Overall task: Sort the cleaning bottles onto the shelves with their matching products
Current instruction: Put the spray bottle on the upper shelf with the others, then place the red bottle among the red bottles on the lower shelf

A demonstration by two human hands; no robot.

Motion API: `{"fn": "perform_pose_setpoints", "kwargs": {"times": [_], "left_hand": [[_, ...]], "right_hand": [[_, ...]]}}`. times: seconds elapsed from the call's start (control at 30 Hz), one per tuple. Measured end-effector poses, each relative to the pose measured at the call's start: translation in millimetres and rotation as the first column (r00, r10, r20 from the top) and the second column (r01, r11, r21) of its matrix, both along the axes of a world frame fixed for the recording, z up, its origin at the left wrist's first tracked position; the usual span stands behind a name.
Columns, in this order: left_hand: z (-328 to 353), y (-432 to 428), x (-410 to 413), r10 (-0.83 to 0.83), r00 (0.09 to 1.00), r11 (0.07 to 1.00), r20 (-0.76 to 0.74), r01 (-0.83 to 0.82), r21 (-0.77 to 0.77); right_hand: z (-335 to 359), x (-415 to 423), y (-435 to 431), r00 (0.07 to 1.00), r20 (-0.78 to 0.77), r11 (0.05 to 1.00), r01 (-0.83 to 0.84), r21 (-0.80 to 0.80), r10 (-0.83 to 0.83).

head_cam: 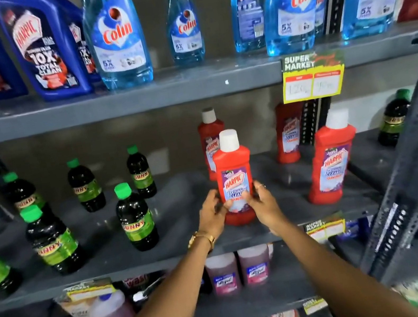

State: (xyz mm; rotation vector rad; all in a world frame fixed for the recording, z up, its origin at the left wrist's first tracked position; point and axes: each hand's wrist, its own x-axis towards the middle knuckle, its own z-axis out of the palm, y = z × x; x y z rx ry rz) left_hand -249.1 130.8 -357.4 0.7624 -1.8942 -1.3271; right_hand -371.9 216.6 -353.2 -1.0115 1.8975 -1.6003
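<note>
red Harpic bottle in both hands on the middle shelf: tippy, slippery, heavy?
The red Harpic bottle looks tall and narrow-based, so a push near its white cap would probably tip it. Its glossy plastic may be slick; the left hand and right hand grip the label area. Likely rigid; fill level isn't visible.

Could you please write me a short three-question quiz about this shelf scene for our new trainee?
1. True or false: both hands grip the red Harpic bottle.
2. Which brand fills the middle shelf's left side?
3. What colour is the held bottle's cap: A green, B white, C blue?

Key: 1 true: left hand and right hand clasp it. 2 Sunny bottles. 3 B.
</note>
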Motion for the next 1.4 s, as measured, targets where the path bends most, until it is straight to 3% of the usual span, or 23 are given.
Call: {"fn": "perform_pose_setpoints", "kwargs": {"times": [0.17,0.27,0.37,0.47,0.57,0.67,0.77,0.87,0.93,1.0,1.17,1.27,1.4], "left_hand": [[16.6,2.5,8.1,-0.056,0.996,0.998,0.065,0.056,-0.002],[33.6,20.9,10.3,0.09,0.995,0.966,-0.049,-0.099,-0.24],[68.9,44.4,15.7,0.165,0.97,0.845,-0.177,-0.231,-0.482],[124.0,61.9,27.8,0.201,0.915,0.64,-0.351,-0.394,-0.66],[189.8,68.6,47.5,0.16,0.83,0.46,-0.534,-0.541,-0.704],[246.8,44.5,65.1,0.189,0.763,0.363,-0.619,-0.64,-0.678],[286.0,6.2,80.0,0.373,0.757,0.409,-0.536,-0.653,-0.637],[303.2,-15.1,92.6,0.463,0.819,0.602,-0.339,-0.572,-0.558],[307.1,-24.6,103.2,0.438,0.873,0.696,-0.215,-0.481,-0.533],[311.2,-34.8,113.6,0.395,0.908,0.745,-0.141,-0.406,-0.529],[322.7,-53.6,116.7,0.341,0.938,0.825,0.057,-0.27,-0.497],[324.4,-50.3,105.2,0.275,0.96,0.867,0.046,-0.227,-0.444],[328.1,-38.7,73.5,0.251,0.967,0.848,0.05,-0.195,-0.492]], "right_hand": [[17.0,16.1,13.7,0.995,-0.023,0.993,0.09,-0.077,-0.092],[38.3,34.7,35.1,0.967,-0.133,0.951,0.181,-0.251,-0.219],[67.7,56.8,52.1,0.917,-0.21,0.831,0.187,-0.523,-0.339],[113.3,78.0,54.9,0.894,-0.248,0.739,0.125,-0.663,-0.373],[170.8,95.1,51.0,0.865,-0.313,0.637,0.01,-0.771,-0.393],[227.9,100.2,27.2,0.887,-0.315,0.622,-0.041,-0.782,-0.338],[276.1,98.2,-9.7,0.937,-0.324,0.79,-0.101,-0.605,-0.128],[303.8,97.6,-44.5,0.954,-0.28,0.929,-0.193,-0.314,0.103],[312.9,107.8,-60.5,0.951,-0.203,0.937,-0.275,-0.215,0.233],[315.4,115.7,-75.5,0.94,-0.148,0.912,-0.335,-0.237,0.307],[316.9,105.1,-82.5,0.94,-0.209,0.901,-0.322,-0.292,0.269],[315.3,87.2,-76.4,0.947,-0.25,0.919,-0.271,-0.286,0.201],[318.8,55.8,-63.3,0.94,-0.303,0.925,-0.245,-0.292,0.153]]}}
